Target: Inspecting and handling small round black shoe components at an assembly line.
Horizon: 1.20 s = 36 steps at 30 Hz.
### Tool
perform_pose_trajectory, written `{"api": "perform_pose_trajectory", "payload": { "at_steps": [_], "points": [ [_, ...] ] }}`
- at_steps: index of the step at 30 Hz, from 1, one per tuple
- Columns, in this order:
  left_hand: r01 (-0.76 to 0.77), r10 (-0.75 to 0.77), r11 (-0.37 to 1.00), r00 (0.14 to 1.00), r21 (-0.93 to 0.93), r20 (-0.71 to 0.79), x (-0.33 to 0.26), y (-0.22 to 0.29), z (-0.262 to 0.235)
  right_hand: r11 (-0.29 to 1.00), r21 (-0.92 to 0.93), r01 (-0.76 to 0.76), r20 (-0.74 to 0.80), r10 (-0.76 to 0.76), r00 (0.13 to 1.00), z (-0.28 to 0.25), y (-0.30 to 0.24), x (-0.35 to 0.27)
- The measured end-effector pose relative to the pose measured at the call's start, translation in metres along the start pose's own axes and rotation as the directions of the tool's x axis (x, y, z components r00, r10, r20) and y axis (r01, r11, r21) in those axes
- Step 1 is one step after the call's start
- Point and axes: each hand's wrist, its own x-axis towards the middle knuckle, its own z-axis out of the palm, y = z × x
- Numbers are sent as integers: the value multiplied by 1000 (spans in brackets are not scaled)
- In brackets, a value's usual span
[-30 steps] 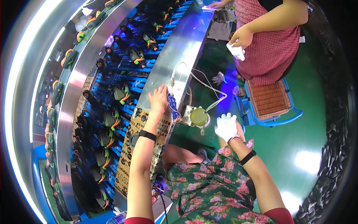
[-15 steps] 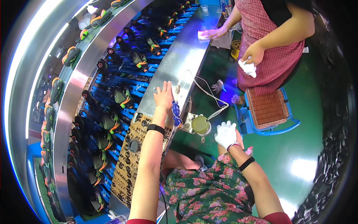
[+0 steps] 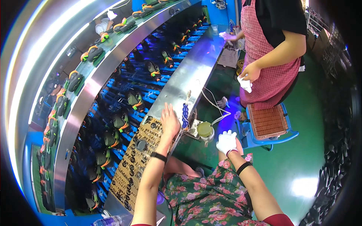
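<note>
My left hand [image 3: 169, 124] lies flat with fingers spread on the edge of a long steel counter [image 3: 188, 75], beside a patterned brown mat [image 3: 132, 165]. A black band sits on that wrist. My right hand [image 3: 227, 142] wears a white glove and rests near my knee, fingers curled, with nothing visible in it. Between my hands stand a blue beaded tool [image 3: 185, 115] and a small jar with a green lid [image 3: 205, 130].
Black shoes with orange and green trim [image 3: 134, 100] ride on blue conveyor racks to the left; more sit on an upper belt [image 3: 90, 52]. A person in a red checked apron [image 3: 269, 64] stands at right holding a white cloth [image 3: 246, 83]. A blue stool [image 3: 269, 124] stands close by.
The view has tilted, so the standing person appears closer. My left hand stays on the counter edge; my gloved right hand has shifted slightly.
</note>
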Motion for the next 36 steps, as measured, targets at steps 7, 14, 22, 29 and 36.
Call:
{"api": "perform_pose_trajectory", "payload": {
  "at_steps": [7, 14, 22, 29, 36],
  "points": [
    [7, -37, 992, 971, 124, 235, -58, 12, -8, 999, -23, 24, -42, -25, 999, 0, 3, -8],
    [77, -114, 992, 897, 103, 427, -53, 9, -20, 999, 21, 34, -111, -32, 993, 1, 12, -29],
    [23, -21, 1000, 945, -3, 326, -117, 17, -45, 996, -29, -81, -100, 78, 992, 10, 34, -32],
    [80, -67, 982, 995, -170, 79, -212, 24, -61, 994, -13, -109, -111, 107, 988, 11, 60, -38],
    [90, -37, 958, 981, -272, 191, -295, 26, -56, 984, -9, -177, -58, 176, 983, 10, 82, -38]
  ]
}}
